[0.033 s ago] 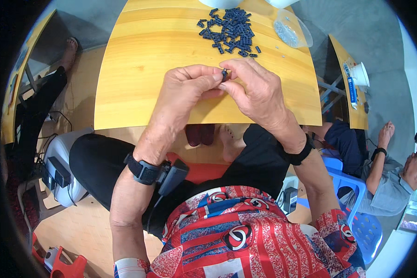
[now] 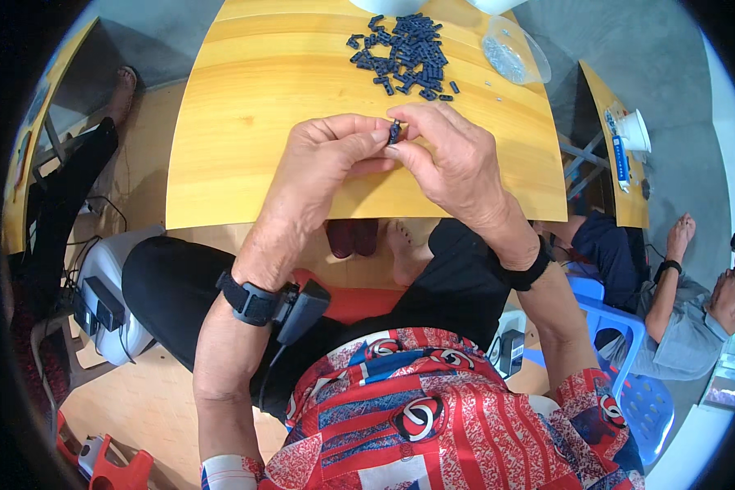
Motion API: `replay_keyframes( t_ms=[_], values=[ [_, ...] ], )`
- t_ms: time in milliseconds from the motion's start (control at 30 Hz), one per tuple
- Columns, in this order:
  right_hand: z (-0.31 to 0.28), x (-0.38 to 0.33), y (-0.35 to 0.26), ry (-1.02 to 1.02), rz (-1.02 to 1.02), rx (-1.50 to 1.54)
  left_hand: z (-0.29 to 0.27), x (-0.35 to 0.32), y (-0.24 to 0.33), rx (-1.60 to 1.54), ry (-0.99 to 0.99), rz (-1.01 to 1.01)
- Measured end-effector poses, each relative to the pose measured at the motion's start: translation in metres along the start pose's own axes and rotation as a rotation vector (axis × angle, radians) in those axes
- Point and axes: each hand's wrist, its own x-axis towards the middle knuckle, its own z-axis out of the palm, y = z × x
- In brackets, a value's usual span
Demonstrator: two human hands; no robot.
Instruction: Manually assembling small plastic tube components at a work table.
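Over the near part of the table, both hands meet around one small black part [image 2: 394, 133] with a tiny bright metallic spot near its top. My left hand [image 2: 335, 151] pinches it from the left between thumb and fingers. From the other side, the thumb and forefinger of my right hand [image 2: 449, 155] close on it too. Fingertips cover much of the part, so its full shape is hidden. Beyond the hands lies a loose pile of small black plastic pieces [image 2: 416, 53], oblong and similar in colour to the held one.
A clear plastic tub [image 2: 514, 51] with small shiny pieces stands right of the pile on the yellow wooden table [image 2: 245, 122]. White containers [image 2: 392, 6] show at the far edge. Another person [image 2: 686, 318] sits at right by a blue chair [image 2: 621, 318]; a second table [image 2: 616, 155] stands there.
Between my fingertips the small black part has turned slightly and shows a little more. Both hands keep nearly the same place.
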Motion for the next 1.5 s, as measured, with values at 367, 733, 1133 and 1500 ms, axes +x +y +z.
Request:
replay_keyframes(
  t_ms=[367,733,1133,1500],
  values=[
    [0.001,-0.001,-0.001,0.004,-0.010,-0.057,-0.001,0.002,0.000,0.029,-0.113,-0.068],
    [-0.003,0.000,-0.001,-0.015,-0.070,-0.103,0.002,0.001,-0.006,0.087,-0.088,0.000],
    [-0.004,-0.007,0.006,-0.092,0.099,0.097,0.008,0.000,-0.007,0.167,-0.037,0.017],
    [-0.003,-0.018,0.029,-0.092,0.402,0.293,0.004,0.002,-0.006,0.033,0.112,0.075]
  ],
)
